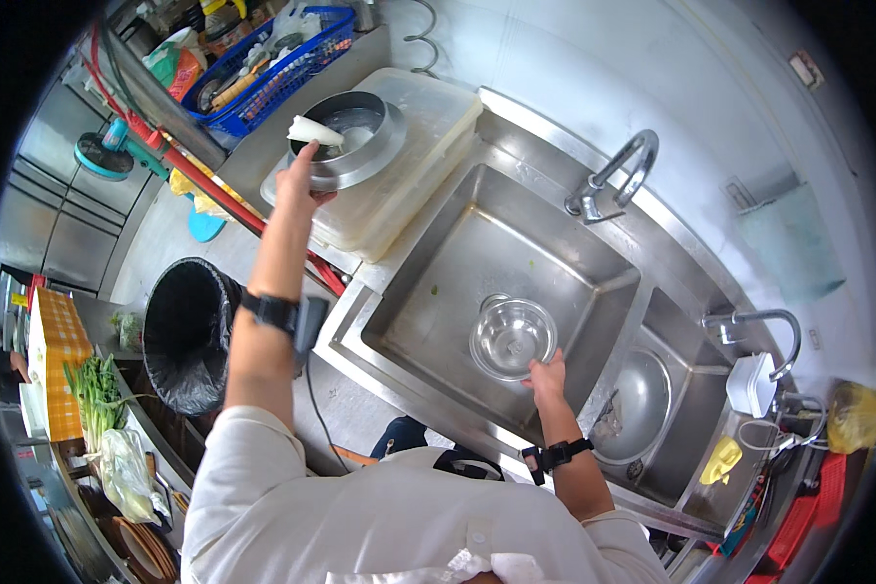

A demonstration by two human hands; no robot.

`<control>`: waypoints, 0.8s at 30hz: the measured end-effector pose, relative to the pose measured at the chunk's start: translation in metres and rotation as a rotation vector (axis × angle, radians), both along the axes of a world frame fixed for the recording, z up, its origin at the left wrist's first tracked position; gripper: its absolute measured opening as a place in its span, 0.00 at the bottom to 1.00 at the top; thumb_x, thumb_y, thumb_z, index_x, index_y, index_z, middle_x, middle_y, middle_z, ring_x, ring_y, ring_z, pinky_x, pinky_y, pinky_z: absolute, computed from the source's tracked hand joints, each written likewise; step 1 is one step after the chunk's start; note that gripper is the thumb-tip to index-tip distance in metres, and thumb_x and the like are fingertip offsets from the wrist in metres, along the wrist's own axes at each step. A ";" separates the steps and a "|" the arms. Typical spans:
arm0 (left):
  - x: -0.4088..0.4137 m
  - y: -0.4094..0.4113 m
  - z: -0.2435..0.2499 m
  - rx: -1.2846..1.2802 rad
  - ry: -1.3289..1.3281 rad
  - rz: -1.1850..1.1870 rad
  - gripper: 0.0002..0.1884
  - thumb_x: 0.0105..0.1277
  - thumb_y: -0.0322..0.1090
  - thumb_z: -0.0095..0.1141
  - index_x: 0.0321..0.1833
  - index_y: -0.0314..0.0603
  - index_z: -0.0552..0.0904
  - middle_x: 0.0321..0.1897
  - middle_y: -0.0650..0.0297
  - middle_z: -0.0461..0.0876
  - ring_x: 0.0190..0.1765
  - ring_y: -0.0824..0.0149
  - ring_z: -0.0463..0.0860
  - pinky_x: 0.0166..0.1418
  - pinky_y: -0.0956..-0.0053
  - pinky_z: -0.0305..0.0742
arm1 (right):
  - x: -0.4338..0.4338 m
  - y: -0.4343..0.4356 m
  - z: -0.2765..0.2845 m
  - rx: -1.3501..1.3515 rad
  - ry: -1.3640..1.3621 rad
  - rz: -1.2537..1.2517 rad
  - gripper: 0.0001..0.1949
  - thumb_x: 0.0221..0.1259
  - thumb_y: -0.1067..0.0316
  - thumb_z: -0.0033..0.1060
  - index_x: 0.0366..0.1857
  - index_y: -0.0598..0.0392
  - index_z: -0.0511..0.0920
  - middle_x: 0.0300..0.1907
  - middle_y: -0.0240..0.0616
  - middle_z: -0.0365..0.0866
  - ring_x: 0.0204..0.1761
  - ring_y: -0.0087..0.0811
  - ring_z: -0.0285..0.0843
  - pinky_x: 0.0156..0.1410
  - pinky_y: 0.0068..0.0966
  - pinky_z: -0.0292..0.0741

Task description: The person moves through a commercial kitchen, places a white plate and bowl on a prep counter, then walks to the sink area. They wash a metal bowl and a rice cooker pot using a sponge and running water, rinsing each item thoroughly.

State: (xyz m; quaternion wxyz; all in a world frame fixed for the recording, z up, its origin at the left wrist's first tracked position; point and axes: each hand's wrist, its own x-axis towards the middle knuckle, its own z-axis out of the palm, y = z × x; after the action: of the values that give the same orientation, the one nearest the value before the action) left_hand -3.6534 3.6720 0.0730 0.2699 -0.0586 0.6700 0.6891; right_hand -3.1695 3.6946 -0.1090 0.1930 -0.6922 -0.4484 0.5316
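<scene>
My left hand is at the near rim of a round metal pot, beside a white tapered piece that leans on the rim; whether the fingers grip the pot or the white piece I cannot tell. The pot holds clear liquid and sits on a translucent plastic tub lid. My right hand grips the rim of a clear round bowl inside the large steel sink basin. Small green bits lie on the basin floor.
A steel faucet rises behind the large basin. The smaller basin at right holds a wide metal bowl. A blue plastic basket stands at upper left, and a black-lined bin is at left. Green vegetables lie farther left.
</scene>
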 end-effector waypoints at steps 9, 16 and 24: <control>0.014 0.005 0.004 -0.067 0.133 -0.114 0.19 0.49 0.26 0.57 0.46 0.30 0.74 0.41 0.51 0.76 0.41 0.54 0.80 0.41 0.53 0.79 | 0.057 -0.022 0.010 -0.018 0.027 -0.175 0.19 0.53 0.77 0.53 0.52 0.58 0.68 0.43 0.45 0.79 0.34 0.36 0.82 0.25 0.28 0.82; 0.063 -0.016 0.001 -0.071 0.270 -0.470 0.13 0.48 0.23 0.52 0.39 0.32 0.75 0.33 0.57 0.77 0.35 0.60 0.79 0.38 0.65 0.79 | 0.027 -0.009 0.015 0.012 0.110 -0.271 0.35 0.57 0.74 0.53 0.70 0.62 0.51 0.48 0.56 0.77 0.41 0.42 0.83 0.30 0.30 0.84; 0.208 -0.004 -0.053 -0.318 0.515 -0.825 0.40 0.38 0.26 0.62 0.61 0.18 0.67 0.47 0.44 0.79 0.46 0.56 0.80 0.50 0.68 0.75 | 0.021 -0.008 0.010 -0.024 -0.124 -0.184 0.31 0.60 0.73 0.51 0.69 0.55 0.56 0.45 0.59 0.80 0.32 0.46 0.85 0.28 0.30 0.84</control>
State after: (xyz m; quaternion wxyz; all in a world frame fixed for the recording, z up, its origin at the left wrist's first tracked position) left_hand -3.4452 3.6678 0.0197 0.3336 0.3420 0.7787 0.4066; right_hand -3.1480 3.6865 -0.0987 0.2046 -0.7643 -0.3873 0.4732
